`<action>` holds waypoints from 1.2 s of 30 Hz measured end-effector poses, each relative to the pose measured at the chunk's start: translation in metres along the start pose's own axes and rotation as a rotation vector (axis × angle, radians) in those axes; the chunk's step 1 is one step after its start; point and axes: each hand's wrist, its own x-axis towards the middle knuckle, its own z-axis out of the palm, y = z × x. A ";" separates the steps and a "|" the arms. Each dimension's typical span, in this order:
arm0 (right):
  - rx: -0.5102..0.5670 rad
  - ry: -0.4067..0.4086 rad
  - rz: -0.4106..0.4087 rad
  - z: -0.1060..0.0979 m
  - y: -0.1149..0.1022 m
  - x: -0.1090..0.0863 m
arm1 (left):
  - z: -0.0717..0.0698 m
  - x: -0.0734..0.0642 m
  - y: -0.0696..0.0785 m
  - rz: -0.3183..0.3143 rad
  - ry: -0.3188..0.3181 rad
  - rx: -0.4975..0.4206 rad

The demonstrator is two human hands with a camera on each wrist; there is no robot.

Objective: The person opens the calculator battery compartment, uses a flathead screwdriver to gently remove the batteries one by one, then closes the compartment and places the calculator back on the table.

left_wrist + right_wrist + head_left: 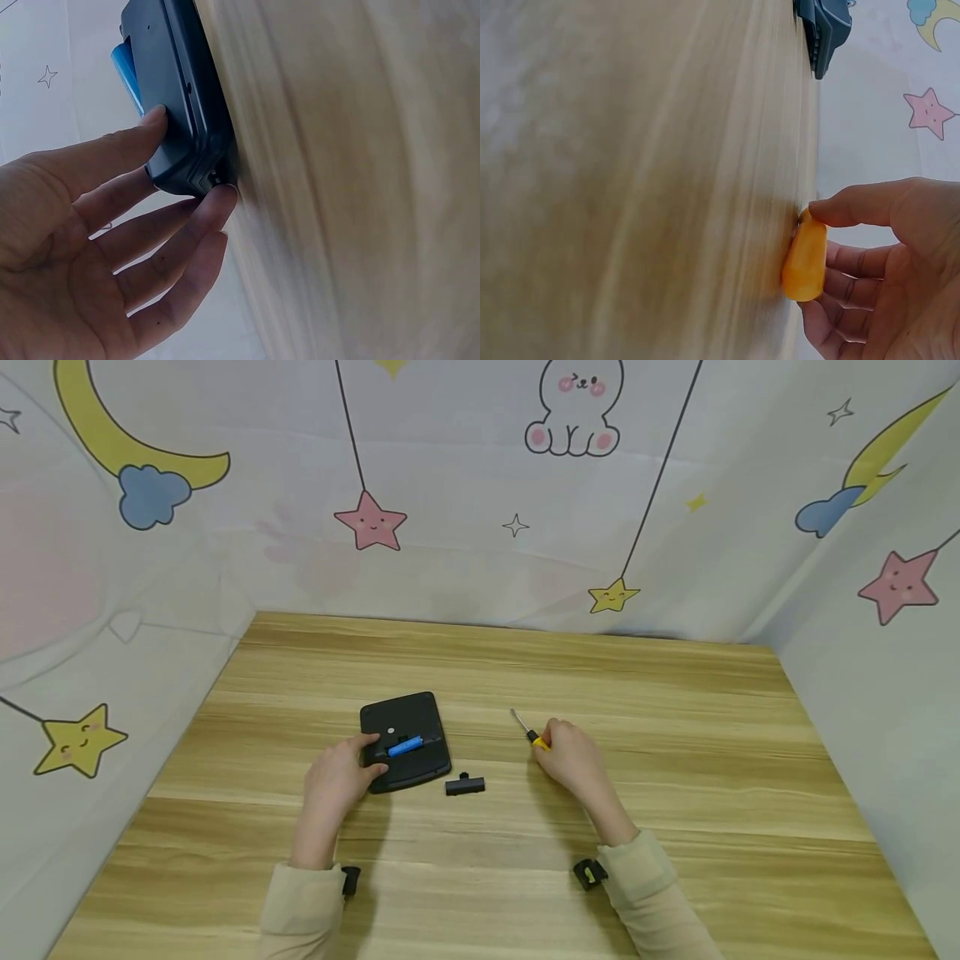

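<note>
A flat black device point(408, 714), like a calculator turned face down, lies left of centre on the table. Its battery slot is uncovered, and a blue battery point(406, 746) sits inside. My left hand point(336, 779) grips the device's left edge; in the left wrist view the thumb point(154, 120) presses its upper face and fingers reach the edge. Right of the device lies a small black battery cover point(465, 786) with a tab. My right hand point(573, 760) pinches the yellow handle point(805, 262) of a screwdriver point(533, 737), whose metal tip points away and leftward, low over the table.
The wood-grain table point(480, 877) runs back to a white cloth point(465, 568) printed with stars, moons and a bear. Cloth also stands along the left and right sides. Each wrist wears a small black camera, such as the right one point(588, 874).
</note>
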 end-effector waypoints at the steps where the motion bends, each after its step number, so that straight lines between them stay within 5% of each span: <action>1: 0.000 0.000 0.000 0.000 0.000 0.000 | 0.000 0.000 0.000 0.000 0.000 0.000; 28: 0.008 0.046 -0.004 -0.004 0.002 -0.003 | 0.000 0.000 -0.001 0.001 -0.001 0.003; 36: 0.007 0.006 0.018 -0.002 0.006 0.001 | 0.000 0.000 -0.001 -0.004 -0.008 0.007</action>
